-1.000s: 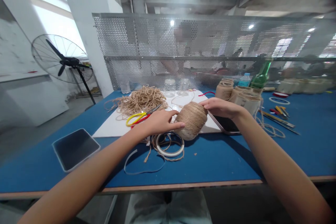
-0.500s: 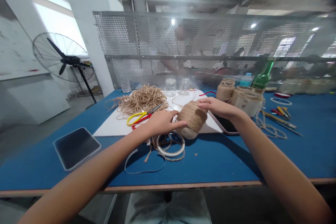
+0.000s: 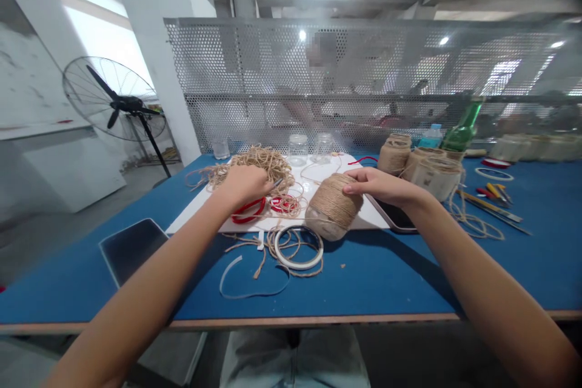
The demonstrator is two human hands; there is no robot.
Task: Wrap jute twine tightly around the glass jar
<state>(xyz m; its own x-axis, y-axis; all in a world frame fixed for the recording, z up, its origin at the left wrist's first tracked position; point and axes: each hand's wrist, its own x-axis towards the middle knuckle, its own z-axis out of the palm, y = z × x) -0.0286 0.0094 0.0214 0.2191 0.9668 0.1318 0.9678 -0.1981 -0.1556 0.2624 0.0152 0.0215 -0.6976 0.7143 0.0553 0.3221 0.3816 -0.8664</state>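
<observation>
My right hand grips the far right side of a jar wrapped in brown twine, which lies tilted on its side with bare glass at its lower end. My left hand is closed over the scissors, hiding their middle; a red handle loop and the blade tips show. Behind that hand is a tangled heap of twine. A roll of white tape lies in front of the jar over loose twine strands. A red ring-shaped roll sits between scissors and jar.
White paper covers part of the blue table. Glass jars stand behind. At right are twine-wrapped jars, a green bottle and tools. Dark flat panels lie at both sides. A perforated metal screen closes the back.
My left hand has let go of the twine-wrapped jar and moved left onto the scissors. The jar stays in my right hand, nearly in the same place.
</observation>
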